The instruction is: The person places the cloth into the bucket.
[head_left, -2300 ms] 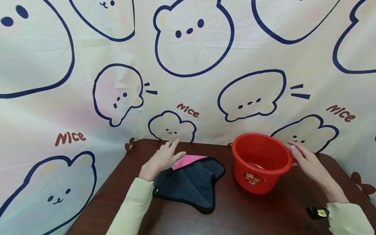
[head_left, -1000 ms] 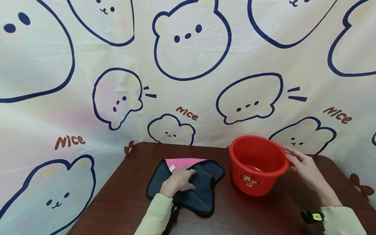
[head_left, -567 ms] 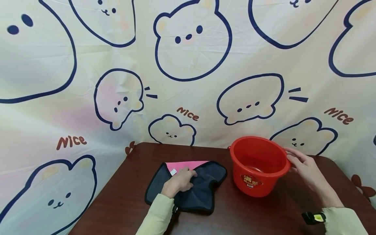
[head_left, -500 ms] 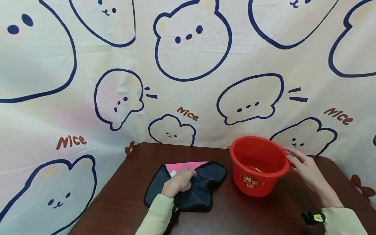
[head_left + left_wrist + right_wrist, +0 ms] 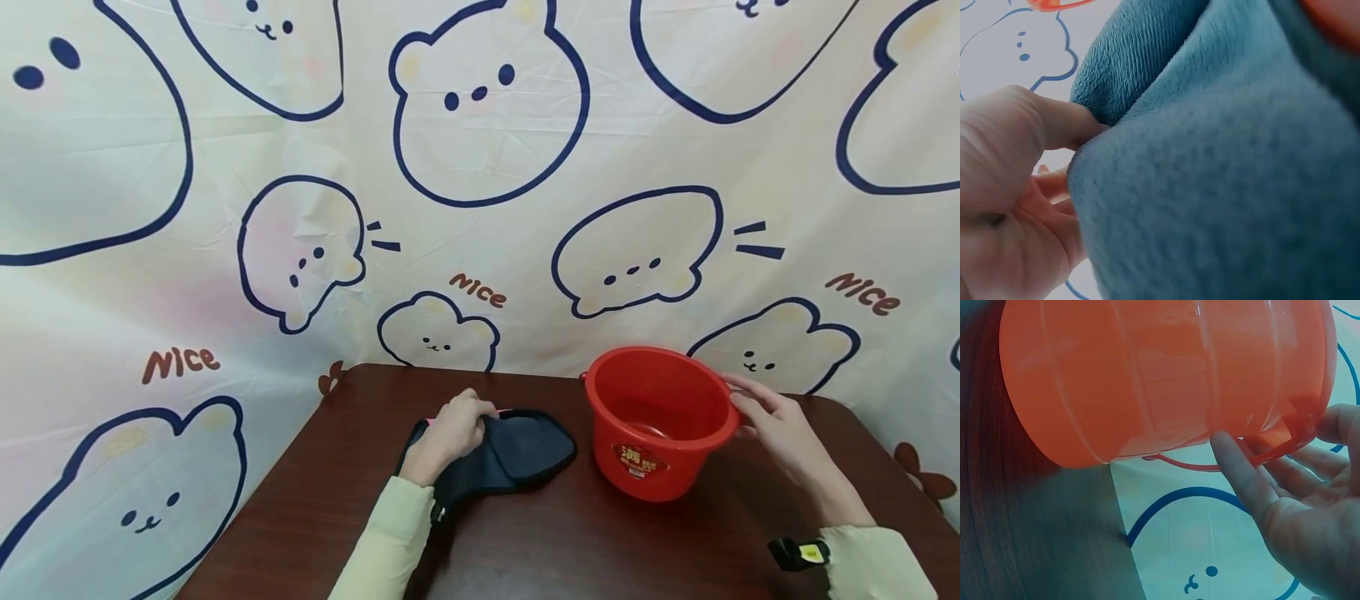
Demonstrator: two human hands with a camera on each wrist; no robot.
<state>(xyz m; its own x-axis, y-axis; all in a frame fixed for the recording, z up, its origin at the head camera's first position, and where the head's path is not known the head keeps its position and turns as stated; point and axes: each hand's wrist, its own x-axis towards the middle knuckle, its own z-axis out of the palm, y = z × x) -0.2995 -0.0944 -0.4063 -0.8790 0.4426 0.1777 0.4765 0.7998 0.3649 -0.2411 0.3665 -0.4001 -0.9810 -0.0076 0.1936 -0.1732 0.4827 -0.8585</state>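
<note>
My left hand [image 5: 450, 433] pinches a folded microfibre cloth [image 5: 532, 450], dark blue-grey with black edging. Only a sliver of its pink side shows at the back. Up close in the left wrist view, the plush cloth [image 5: 1210, 187] bunches at the thumb tip. My right hand [image 5: 787, 437] holds the right side of a red plastic bucket [image 5: 678, 473] at its rim. In the right wrist view the thumb lies on the outer wall of the bucket [image 5: 1160, 381], with the other fingers under the rim near the handle. The bucket stands upright.
Both things are on a dark brown wooden table [image 5: 570, 550]. A pale curtain [image 5: 480, 242] printed with cartoon bears hangs right behind and beside the table. A black strap device with a yellow label [image 5: 802, 552] sits at the right wrist.
My left hand came down onto the cloth, gripped it and moved toward the back, folding the near part over so most of the pink is covered. The right hand settled on the bucket's rim.
</note>
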